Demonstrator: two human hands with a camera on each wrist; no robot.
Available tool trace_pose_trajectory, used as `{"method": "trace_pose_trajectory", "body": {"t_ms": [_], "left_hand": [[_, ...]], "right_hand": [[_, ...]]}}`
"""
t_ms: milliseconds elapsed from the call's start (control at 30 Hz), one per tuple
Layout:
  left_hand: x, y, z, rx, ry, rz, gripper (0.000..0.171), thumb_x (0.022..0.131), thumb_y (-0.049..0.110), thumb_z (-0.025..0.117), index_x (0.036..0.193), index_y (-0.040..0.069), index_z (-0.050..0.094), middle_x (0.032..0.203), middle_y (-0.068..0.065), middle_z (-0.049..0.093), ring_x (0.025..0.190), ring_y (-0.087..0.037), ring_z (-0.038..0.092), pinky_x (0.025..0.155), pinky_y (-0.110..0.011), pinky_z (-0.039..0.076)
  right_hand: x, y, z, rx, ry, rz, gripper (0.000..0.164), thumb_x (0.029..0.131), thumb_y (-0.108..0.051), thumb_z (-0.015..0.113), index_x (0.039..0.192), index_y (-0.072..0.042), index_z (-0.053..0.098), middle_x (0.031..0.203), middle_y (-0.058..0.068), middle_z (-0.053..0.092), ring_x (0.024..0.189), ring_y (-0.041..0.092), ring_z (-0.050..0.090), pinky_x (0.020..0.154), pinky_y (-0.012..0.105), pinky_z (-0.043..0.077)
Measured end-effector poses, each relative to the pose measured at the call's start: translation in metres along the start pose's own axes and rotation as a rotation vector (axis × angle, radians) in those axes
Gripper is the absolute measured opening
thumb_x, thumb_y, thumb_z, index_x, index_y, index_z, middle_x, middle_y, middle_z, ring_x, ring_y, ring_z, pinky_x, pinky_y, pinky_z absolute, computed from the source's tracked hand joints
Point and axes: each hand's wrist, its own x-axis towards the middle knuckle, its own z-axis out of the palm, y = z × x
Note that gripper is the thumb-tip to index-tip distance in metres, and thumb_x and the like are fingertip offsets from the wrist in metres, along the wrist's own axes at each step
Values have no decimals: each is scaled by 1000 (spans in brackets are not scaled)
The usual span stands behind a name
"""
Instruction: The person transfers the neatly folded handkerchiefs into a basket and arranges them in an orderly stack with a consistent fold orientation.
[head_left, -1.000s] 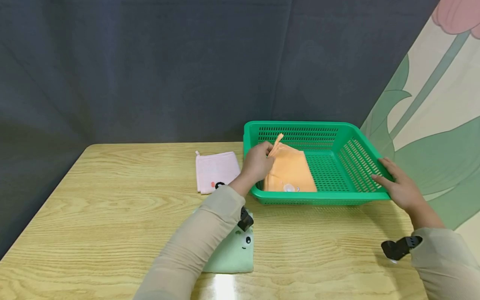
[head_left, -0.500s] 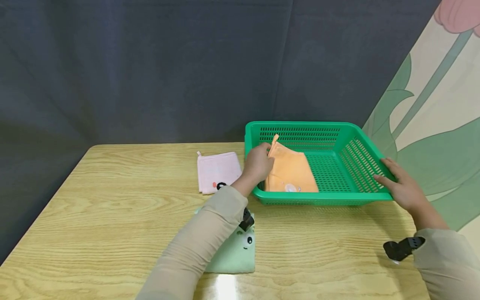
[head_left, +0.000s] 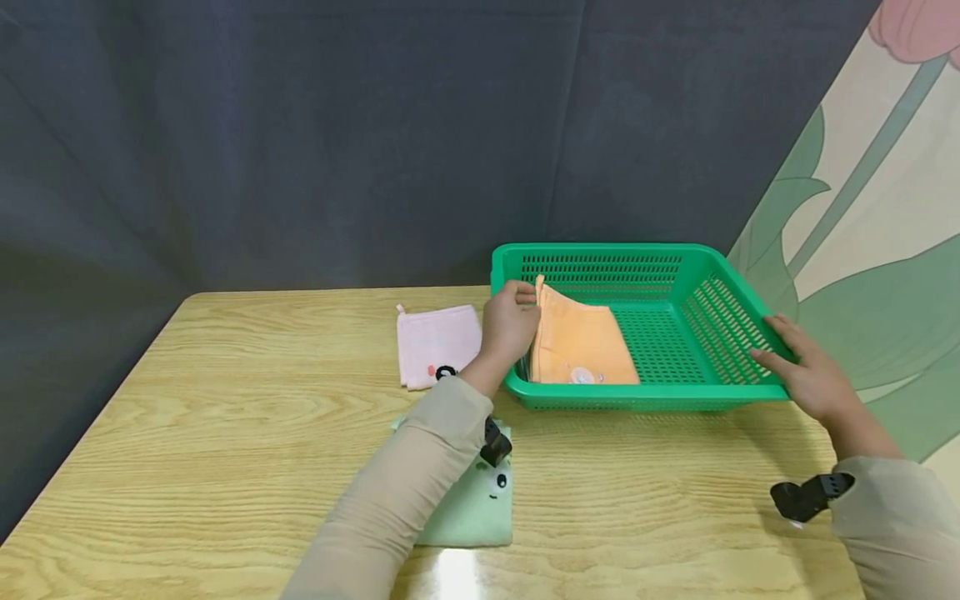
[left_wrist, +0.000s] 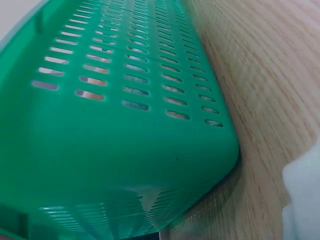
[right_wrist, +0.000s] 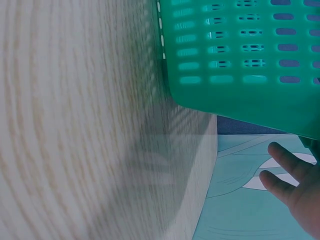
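Observation:
A folded orange cloth (head_left: pixel 581 342) with a hanging loop lies in the left part of the green plastic basket (head_left: pixel 652 398). My left hand (head_left: pixel 510 327) reaches over the basket's left rim and pinches the cloth's left edge near the loop. My right hand (head_left: pixel 813 379) holds the basket's right rim near the front corner, its thumb over the rim. In the right wrist view, two fingers (right_wrist: pixel 280 187) stretch below the rim outside the basket. The left wrist view shows the basket's slotted side, with the left hand out of sight.
Left of the basket lies a folded pink cloth (head_left: pixel 438 337) with a face design, partly behind my left wrist. A folded green cloth (head_left: pixel 472 517) sits under my left forearm. A dark curtain (head_left: pixel 375 150) hangs behind the wooden table (head_left: pixel 247 417); a flower-patterned wall (head_left: pixel 885 250) is at right.
The orange cloth's upper left corner and loop have shifted left and lower with my left hand, so its edge stands nearer the basket's left side. The right hand keeps its hold on the rim.

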Motion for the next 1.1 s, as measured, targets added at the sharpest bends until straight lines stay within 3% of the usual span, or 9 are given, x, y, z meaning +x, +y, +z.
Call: {"method": "trace_pose_trajectory", "body": {"t_ms": [233,500,600,667,767,867,967,1100], "left_hand": [[-1,-1,-2,-80,38,-7,23,83,4,52,106,3,55,99,-5,58,90,-17,55,69,-22,45],[-1,1,-6,-144,-6,-2,23,84,6,54,106,4,54,98,-3,57,90,-16,55,70,-22,45],[-1,1,-9,-259,-73,-15,23,84,7,55,106,4,53,97,-4,55,89,-16,55,73,-25,45],[-1,0,-12,-385,-117,-30,23,84,5,55,106,2,53,95,-6,54,88,-19,55,75,-27,46],[1,1,-16,-575,-152,-91,23,83,3,56,105,-2,52,89,-8,53,82,-21,57,76,-28,46],[2,2,-20,-683,-175,-156,25,82,1,56,105,-5,51,85,-10,52,76,-19,57,75,-27,46],[0,3,-26,-666,-213,-193,27,82,0,55,108,-5,50,88,-10,52,75,-16,56,75,-27,46],[-5,2,-34,-616,-255,-217,29,84,0,53,112,-4,48,93,-12,51,86,-23,55,76,-27,46]], "right_hand": [[2,-1,-1,-1,-11,-2,60,94,-27,33,137,-3,0,140,19,-11,121,46,-10,85,66,-3],[4,-3,-2,-3,-8,-2,60,94,-27,32,138,-4,0,140,18,-11,121,46,-10,85,66,-3],[4,-3,-2,-7,-7,2,60,94,-27,32,138,-4,0,140,17,-11,121,46,-10,85,66,-2],[3,-2,-2,-7,-6,4,60,93,-27,33,138,-4,0,140,17,-11,121,46,-10,85,66,-2],[3,-2,-2,-4,-5,3,60,93,-27,33,138,-4,0,140,17,-11,121,46,-10,85,66,-3],[3,-1,-2,-1,-2,-5,59,93,-26,33,137,-3,0,140,18,-11,121,46,-10,86,66,-3],[2,0,-2,-1,-2,-4,59,93,-26,33,138,-3,1,140,18,-11,121,46,-10,85,66,-3],[2,2,-1,-4,-4,-6,59,94,-26,33,137,-3,0,140,19,-11,121,46,-10,86,66,-3]]}}
